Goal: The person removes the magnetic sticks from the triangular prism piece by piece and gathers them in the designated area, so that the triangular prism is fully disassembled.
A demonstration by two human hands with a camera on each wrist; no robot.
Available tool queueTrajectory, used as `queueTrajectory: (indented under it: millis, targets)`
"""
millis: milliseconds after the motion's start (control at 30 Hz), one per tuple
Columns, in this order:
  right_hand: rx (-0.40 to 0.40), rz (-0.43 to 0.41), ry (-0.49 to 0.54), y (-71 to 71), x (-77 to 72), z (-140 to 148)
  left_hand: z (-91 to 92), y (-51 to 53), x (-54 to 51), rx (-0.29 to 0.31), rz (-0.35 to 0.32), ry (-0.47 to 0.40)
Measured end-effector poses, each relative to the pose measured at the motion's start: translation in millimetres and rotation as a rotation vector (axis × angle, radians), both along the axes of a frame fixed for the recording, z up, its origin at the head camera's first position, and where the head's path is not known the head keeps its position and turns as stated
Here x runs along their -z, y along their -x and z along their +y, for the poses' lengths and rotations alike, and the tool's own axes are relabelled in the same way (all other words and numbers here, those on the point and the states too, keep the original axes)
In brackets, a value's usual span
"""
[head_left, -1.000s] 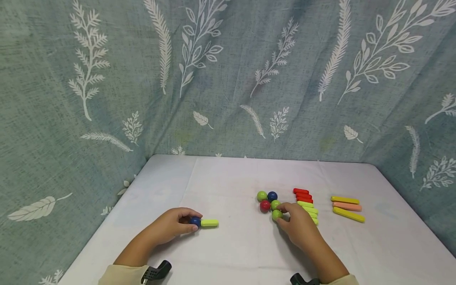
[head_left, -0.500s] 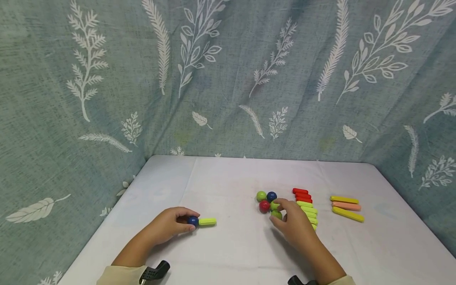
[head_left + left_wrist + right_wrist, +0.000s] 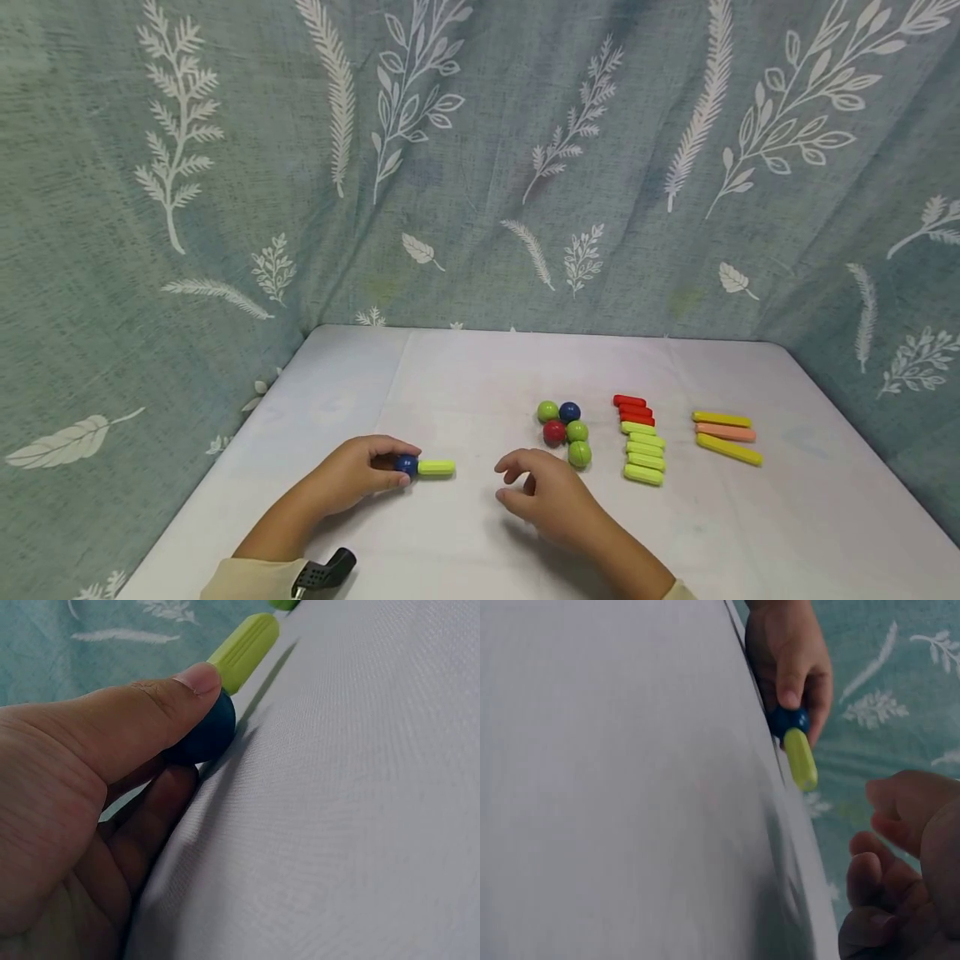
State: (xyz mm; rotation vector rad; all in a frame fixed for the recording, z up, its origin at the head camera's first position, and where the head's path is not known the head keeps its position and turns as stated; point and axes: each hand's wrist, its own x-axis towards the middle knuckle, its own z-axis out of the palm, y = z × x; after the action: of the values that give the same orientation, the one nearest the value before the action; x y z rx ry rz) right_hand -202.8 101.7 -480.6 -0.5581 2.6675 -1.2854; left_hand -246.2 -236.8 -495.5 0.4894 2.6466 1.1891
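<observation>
My left hand (image 3: 352, 477) pinches a dark blue ball (image 3: 407, 465) between thumb and fingers, low over the white table. A short lime-green ribbed rod (image 3: 437, 468) is joined to that ball and points right; the left wrist view shows the same rod (image 3: 247, 651) beyond the thumb. My right hand (image 3: 553, 500) hovers between this piece and the loose balls, fingers loosely bent and apart, holding nothing. Beside it lies a cluster: a red ball (image 3: 554, 432), another blue ball (image 3: 570, 412), and green balls, the nearest green ball (image 3: 580, 454) lying just behind the right hand.
Right of the balls, short red rods (image 3: 633, 410) and several short lime rods (image 3: 644, 458) lie in a column. Farther right are two long yellow rods (image 3: 729, 450) with a salmon rod (image 3: 725, 432) between them. A leaf-patterned curtain (image 3: 480, 167) hangs behind the table.
My right hand has left the green balls and moved left towards the left hand, with nothing in it. The green balls stay in the cluster. My left hand keeps holding the blue ball.
</observation>
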Motion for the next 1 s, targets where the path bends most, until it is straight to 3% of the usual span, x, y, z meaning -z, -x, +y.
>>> queueTrajectory:
  millis: [233,500,1000]
  targets:
    - [0.019,-0.137,0.074,5.1,2.9,-23.2,0.6,0.4,2.3,0.009,-0.008,-0.022]
    - [0.053,-0.172,0.146,11.6,4.6,-49.6,-2.2,3.1,5.2,0.035,0.002,-0.054]
    - [0.126,-0.207,0.118,15.6,7.9,-81.5,-3.1,2.9,3.9,0.038,0.005,-0.057]
